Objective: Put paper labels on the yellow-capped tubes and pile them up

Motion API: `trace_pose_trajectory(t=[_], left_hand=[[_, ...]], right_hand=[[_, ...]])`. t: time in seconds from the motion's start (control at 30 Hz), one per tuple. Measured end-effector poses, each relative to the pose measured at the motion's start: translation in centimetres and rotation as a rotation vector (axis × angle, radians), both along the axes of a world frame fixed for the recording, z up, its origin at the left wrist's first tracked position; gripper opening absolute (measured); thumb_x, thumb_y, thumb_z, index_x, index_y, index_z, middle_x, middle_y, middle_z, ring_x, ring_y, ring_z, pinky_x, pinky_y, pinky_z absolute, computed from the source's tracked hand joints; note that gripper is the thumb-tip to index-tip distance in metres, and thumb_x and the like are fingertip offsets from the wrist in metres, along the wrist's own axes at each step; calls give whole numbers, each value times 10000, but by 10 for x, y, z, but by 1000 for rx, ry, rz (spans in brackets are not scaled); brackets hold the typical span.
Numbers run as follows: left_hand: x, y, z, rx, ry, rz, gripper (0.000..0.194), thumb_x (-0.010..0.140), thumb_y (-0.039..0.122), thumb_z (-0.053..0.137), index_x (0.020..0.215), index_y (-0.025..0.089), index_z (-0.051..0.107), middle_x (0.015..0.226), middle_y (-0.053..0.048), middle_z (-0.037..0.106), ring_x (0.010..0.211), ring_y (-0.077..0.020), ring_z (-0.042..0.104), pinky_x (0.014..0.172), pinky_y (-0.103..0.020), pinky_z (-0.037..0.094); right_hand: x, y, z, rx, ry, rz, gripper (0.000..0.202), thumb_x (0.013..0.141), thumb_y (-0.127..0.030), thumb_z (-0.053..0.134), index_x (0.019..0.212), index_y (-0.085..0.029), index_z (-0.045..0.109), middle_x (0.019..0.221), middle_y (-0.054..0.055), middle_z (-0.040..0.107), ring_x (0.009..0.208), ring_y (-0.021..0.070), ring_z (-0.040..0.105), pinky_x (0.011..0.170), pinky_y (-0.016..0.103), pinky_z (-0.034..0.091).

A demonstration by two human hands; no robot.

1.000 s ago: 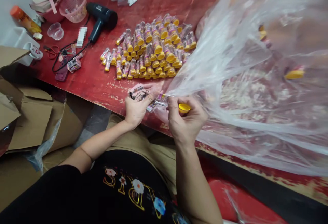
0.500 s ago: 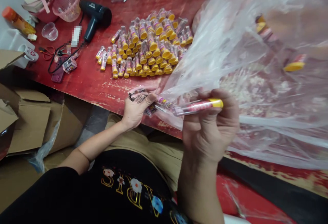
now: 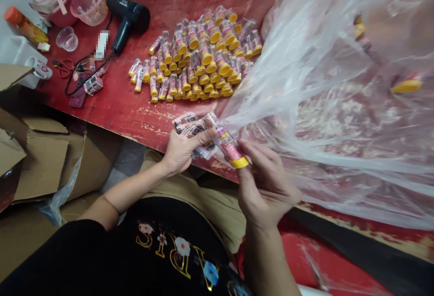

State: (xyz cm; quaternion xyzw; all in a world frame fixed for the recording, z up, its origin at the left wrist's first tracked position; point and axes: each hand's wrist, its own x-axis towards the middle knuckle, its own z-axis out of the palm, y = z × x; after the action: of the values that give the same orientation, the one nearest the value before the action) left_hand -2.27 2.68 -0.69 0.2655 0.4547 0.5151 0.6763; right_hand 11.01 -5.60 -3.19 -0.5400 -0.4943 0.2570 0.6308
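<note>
With our right hand (image 3: 266, 187), fingers closed around its yellow end, we hold the clear tube (image 3: 226, 141); our left hand (image 3: 179, 152) pinches printed cards (image 3: 186, 123) at its other end. Near twelve o'clock from our hands, piled tubes (image 3: 203, 56) lie on the bench (image 3: 125, 117), plastic sheeting (image 3: 332, 106) at two.

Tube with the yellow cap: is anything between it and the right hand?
Nothing visible: the right hand holds the tube at its cap. The left hand, with cards, is at the other end.

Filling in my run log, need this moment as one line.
left hand: printed slips | right hand: yellow-capped tube | nearby: tube pile, plastic sheet
</note>
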Motion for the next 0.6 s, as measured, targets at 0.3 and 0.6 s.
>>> trace_pose_trajectory(t=[0.3, 0.6], left_hand=[[-1, -7, 4, 19, -1, -108, 614, 496, 504, 1066, 984, 249, 793, 905, -4, 780, 860, -173, 729, 916, -362, 606], [-4, -7, -2, 14, 24, -95, 616, 468, 457, 1075, 978, 243, 804, 980, -24, 800, 924, -183, 729, 924, -345, 589]], right_hand=[[-11, 11, 2, 84, -18, -162, 276, 863, -132, 832, 1080, -301, 862, 937, 29, 832, 836, 206, 779, 763, 378, 651], [-17, 18, 1, 88, 24, -206, 145, 835, -157, 862, 926, -269, 856, 851, 17, 811, 775, 197, 756, 725, 365, 630]])
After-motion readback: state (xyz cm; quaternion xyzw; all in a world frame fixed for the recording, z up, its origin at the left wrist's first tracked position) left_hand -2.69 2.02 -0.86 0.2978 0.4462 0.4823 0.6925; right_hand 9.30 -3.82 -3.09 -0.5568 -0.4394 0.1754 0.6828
